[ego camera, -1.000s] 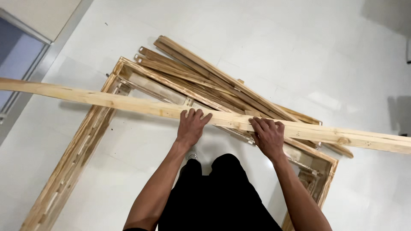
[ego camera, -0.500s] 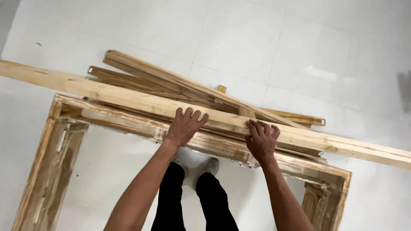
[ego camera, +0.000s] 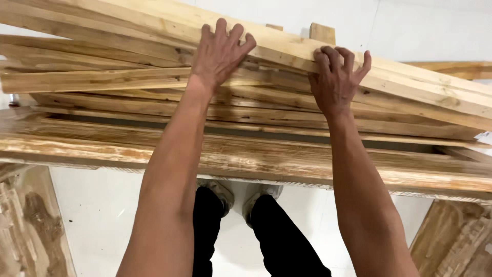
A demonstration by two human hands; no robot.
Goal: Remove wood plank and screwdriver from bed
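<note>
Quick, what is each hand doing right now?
Left hand: open, fingers spread, pressed flat on the long pale wooden plank.
Right hand: open, fingers curled over the same plank's edge.

- No packages, signs or screens show in the view.
- Possible label: a small white scrap (ego camera: pixel 484 136) at the far right edge, lying against the wood just below the stacked boards. Shape roughly angular, cut off by the frame edge; white with a faint bluish tint. Too small and too cropped to tell whether it is a tag, a sticker or loose paper.
- No stickers or printed tags seen on any other surface in view.
</note>
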